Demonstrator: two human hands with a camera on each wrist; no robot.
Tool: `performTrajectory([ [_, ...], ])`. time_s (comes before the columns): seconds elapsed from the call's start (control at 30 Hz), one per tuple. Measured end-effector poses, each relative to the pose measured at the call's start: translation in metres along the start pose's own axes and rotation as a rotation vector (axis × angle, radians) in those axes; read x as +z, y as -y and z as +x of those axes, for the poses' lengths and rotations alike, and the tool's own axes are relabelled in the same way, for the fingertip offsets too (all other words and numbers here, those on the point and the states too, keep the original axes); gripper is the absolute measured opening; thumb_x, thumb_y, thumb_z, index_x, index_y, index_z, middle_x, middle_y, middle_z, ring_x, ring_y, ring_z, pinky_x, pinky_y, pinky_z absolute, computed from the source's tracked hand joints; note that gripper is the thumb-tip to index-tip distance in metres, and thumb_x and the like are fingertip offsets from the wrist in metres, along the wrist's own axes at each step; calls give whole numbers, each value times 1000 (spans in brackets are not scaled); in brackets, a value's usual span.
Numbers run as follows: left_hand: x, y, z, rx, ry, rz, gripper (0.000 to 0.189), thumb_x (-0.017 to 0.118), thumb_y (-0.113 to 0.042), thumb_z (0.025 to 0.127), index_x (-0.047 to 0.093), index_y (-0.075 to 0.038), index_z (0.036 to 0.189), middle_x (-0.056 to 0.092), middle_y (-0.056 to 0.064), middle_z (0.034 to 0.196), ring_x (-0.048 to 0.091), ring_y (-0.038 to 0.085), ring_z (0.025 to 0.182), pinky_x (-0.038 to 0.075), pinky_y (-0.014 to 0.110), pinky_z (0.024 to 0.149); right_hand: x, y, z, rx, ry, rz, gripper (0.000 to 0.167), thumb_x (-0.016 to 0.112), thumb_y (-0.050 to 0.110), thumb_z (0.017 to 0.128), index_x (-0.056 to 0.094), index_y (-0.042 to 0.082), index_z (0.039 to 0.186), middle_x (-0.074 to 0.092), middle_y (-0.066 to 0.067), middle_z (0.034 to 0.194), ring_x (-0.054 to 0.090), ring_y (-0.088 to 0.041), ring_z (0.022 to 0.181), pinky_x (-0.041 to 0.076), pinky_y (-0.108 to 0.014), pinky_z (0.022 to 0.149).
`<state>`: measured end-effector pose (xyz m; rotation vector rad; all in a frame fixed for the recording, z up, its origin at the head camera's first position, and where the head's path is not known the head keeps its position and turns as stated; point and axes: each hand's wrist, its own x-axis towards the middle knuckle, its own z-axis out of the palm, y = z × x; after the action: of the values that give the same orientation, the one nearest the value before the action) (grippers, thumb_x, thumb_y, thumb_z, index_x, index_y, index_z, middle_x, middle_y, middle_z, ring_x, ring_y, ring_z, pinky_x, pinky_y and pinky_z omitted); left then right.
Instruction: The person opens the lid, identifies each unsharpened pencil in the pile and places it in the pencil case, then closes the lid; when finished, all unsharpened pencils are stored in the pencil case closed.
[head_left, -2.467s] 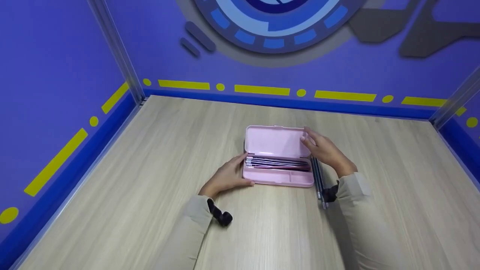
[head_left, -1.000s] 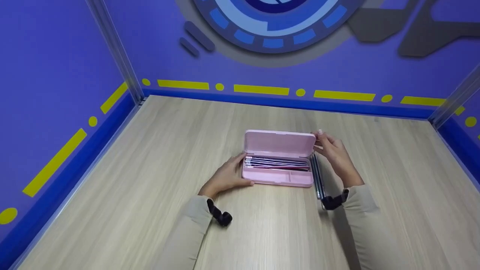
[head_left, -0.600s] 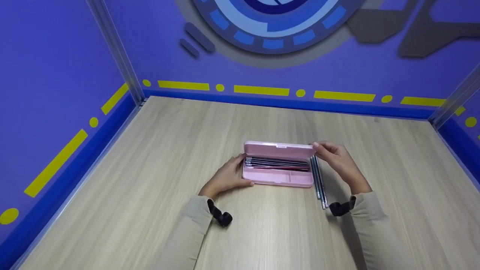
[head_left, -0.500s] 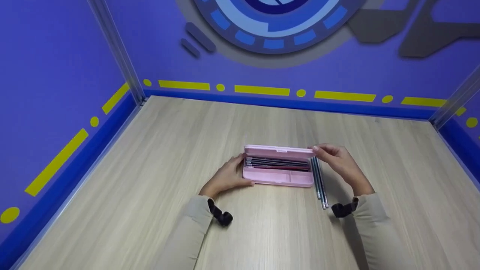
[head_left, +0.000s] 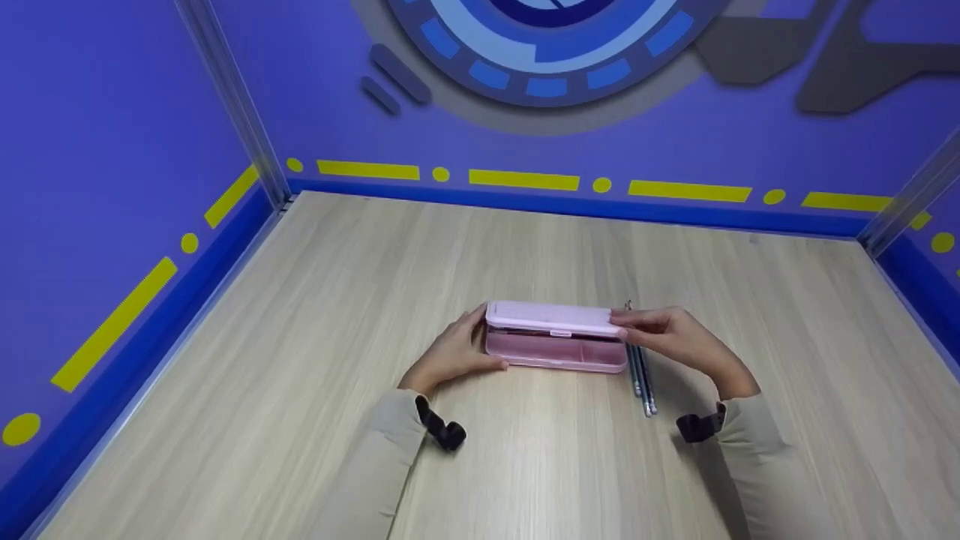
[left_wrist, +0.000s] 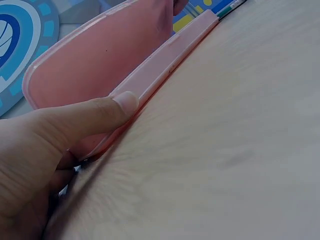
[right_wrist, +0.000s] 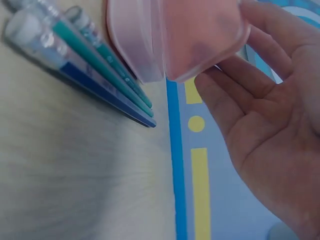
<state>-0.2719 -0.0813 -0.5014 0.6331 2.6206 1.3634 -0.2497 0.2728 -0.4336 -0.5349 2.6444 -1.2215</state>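
Note:
A pink pencil case lies on the table with its lid tilted low over the tray. My left hand holds the case's left end, thumb along the front wall and fingers behind. At the other end, my right hand pinches the lid's right edge between thumb and fingers. The lid covers most of the pencils inside; the front compartments still show through the gap. Just right of the case lie several loose pencils, their eraser ends toward me; blue and green barrels show in the right wrist view.
The wood-grain table is bounded by a blue back wall and a left wall with yellow markings. Black wrist-camera mounts sit on both beige sleeves.
My right hand has swung the lid from leaning back, up and forward, down over the tray. My left hand and the case have stayed put, as have the loose pencils.

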Motion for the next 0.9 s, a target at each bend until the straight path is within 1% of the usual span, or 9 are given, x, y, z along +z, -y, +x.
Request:
performTrajectory([
  [0.17,1,0,1,-10,3,-6,105,87,-36,67,29,-8,151,38,18,150,35,31,139,25,44,118,2,6,-2,-26,49,-83,34,64,26,92,67,13,123,53,-13,140,44,-36,134,40,-52,106],
  [0.27,1,0,1,-22,5,-2,107,87,-35,67,27,-6,151,36,19,151,33,32,141,25,44,118,5,10,-3,-13,69,-142,34,65,23,92,67,14,124,51,-13,142,42,-37,135,39,-53,107],
  [0.37,0,0,1,-19,5,9,109,87,-35,67,25,-3,151,36,20,151,33,32,141,25,44,118,9,14,-5,-29,81,-215,36,67,17,90,66,13,125,50,-14,143,42,-38,134,40,-53,106],
  [0.43,0,0,1,-16,4,13,109,87,-35,67,25,-2,151,35,22,151,33,33,141,26,44,118,12,16,-5,-58,82,-271,37,67,13,89,65,12,126,50,-16,142,43,-38,133,41,-53,105],
  [0.6,0,1,0,-40,16,20,111,86,-38,67,23,-5,152,32,20,153,30,32,143,25,43,119,20,21,-7,-129,69,-410,37,67,5,87,66,11,124,51,-21,139,49,-41,127,44,-53,101],
  [0.67,0,1,0,-45,18,29,112,86,-39,67,22,-5,153,32,19,154,29,31,143,25,42,119,23,24,-8,-133,62,-453,38,68,4,86,66,12,123,52,-20,138,50,-40,126,45,-51,100],
  [0.77,0,1,0,-32,16,37,111,86,-38,68,23,-3,152,33,21,153,31,33,142,26,44,118,28,27,-9,-129,57,-503,41,70,2,84,66,13,123,52,-20,138,51,-38,126,47,-49,98],
  [0.9,0,1,0,-24,15,37,111,86,-37,68,23,-2,152,33,22,152,31,34,142,26,45,118,33,31,-11,-108,48,-535,44,72,-1,81,66,14,123,52,-19,138,50,-37,128,48,-47,97],
])
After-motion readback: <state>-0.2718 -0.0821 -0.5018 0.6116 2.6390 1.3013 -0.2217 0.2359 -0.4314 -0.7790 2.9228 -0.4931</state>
